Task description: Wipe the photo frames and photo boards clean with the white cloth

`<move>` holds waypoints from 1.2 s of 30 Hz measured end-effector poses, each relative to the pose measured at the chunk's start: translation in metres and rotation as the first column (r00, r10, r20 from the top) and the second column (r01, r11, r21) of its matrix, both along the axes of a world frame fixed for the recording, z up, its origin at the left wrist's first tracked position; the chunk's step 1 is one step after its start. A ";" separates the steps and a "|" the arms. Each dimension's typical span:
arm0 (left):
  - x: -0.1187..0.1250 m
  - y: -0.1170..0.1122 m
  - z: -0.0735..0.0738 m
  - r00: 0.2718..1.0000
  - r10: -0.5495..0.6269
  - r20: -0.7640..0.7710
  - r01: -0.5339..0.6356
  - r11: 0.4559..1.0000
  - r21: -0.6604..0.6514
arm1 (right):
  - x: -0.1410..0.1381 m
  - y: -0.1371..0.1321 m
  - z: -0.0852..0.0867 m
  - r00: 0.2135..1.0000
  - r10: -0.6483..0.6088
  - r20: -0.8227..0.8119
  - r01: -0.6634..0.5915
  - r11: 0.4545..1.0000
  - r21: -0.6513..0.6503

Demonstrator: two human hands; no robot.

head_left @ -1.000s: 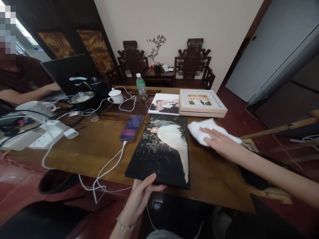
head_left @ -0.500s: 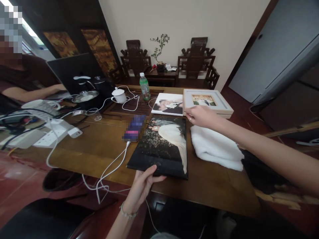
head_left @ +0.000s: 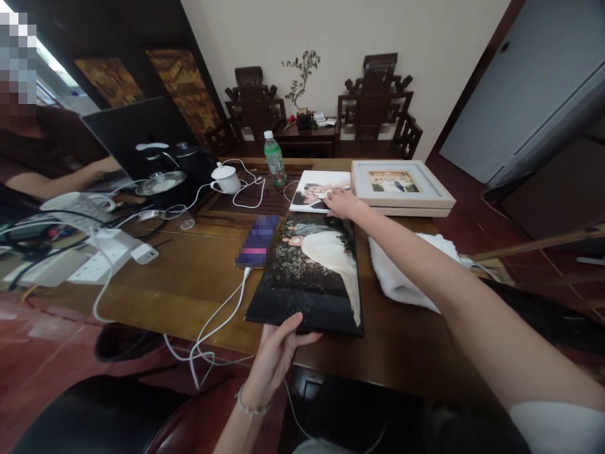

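Observation:
A dark photo album [head_left: 307, 277], with a picture of a long white gown on it, lies at the front edge of the table. My left hand [head_left: 281, 347] grips its near edge, thumb on top and fingers underneath. Just beyond its far edge is a white-bordered photo panel or album [head_left: 302, 189]. My right hand [head_left: 343, 203] reaches over that white-bordered piece, fingers stretched out across its lower right part; whether they press on it I cannot tell. A pale picture frame [head_left: 428, 180] is right of that hand. Under my right forearm sits a folded white towel [head_left: 397, 280].
Left of the album lies a phone [head_left: 259, 243] on a white charging cable [head_left: 227, 302]. Further back stand a green-labelled bottle [head_left: 275, 161] and a lidded white cup [head_left: 225, 180]. Power strips [head_left: 101, 255] and tangled cords cover the left side, near a co-worker's arm [head_left: 70, 180] and laptop [head_left: 127, 135].
My right hand has moved left, from the dark album's far right corner onto the white-bordered piece, and its fingers have spread. My left hand still grips the album.

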State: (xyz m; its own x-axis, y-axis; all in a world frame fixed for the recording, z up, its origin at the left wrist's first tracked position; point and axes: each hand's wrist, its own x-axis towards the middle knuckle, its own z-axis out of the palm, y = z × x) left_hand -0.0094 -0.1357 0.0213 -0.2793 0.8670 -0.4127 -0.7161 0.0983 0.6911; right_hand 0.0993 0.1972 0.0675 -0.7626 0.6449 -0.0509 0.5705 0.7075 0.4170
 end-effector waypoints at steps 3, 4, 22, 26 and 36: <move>0.000 -0.001 0.000 1.000 0.000 0.009 0.000 1.000 -0.010 | 0.000 0.003 -0.005 1.000 -0.022 0.015 0.022 1.000 0.011; 0.000 -0.001 0.001 1.000 0.000 0.009 0.000 1.000 -0.013 | 0.000 0.003 -0.006 0.999 -0.025 0.023 0.025 1.000 0.010; 0.003 0.004 0.004 0.999 -0.046 0.011 0.045 0.994 0.096 | 0.007 0.007 0.011 0.999 0.029 -0.041 -0.029 1.000 0.007; 0.006 0.006 0.004 0.998 -0.049 0.031 0.045 0.991 0.130 | 0.006 0.004 0.015 0.994 -0.017 -0.105 0.019 1.000 0.017; 0.003 0.037 0.006 0.998 -0.003 -0.065 0.017 0.977 0.214 | 0.008 -0.006 0.014 0.966 -0.041 -0.254 0.066 0.994 0.089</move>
